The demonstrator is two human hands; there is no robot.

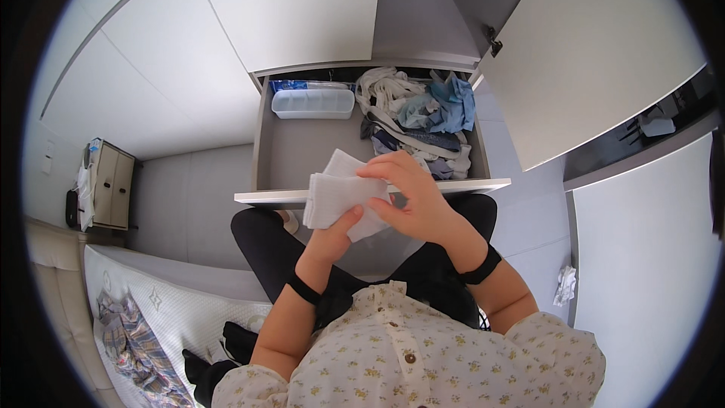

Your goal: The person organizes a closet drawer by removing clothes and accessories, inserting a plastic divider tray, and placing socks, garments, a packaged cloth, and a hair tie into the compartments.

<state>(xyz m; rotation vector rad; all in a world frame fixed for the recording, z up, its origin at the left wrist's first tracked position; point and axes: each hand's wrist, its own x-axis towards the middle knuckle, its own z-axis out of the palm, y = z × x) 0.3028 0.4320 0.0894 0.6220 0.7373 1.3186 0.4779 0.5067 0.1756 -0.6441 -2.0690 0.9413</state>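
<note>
A folded pair of white ribbed socks [334, 195] is held above the front edge of the open drawer [317, 161]. My left hand [334, 238] grips it from below, thumb across the fabric. On its right side, my right hand [410, 195] has its thumb and fingertips at the cloth, fingers curved; whether they pinch it is hard to tell. Behind, at the drawer's back left, sits a translucent plastic organizer box [313, 103] with dividers. A loose heap of clothes [419, 119] in white, blue and grey fills the drawer's right part.
A cabinet door [583, 56] stands swung out at the right. To the left are a small bedside cabinet [110, 184] and a mattress [153, 289] bearing a plaid cloth [136, 345] and black garments [215, 357]. A white crumpled cloth [564, 285] lies on the floor at right.
</note>
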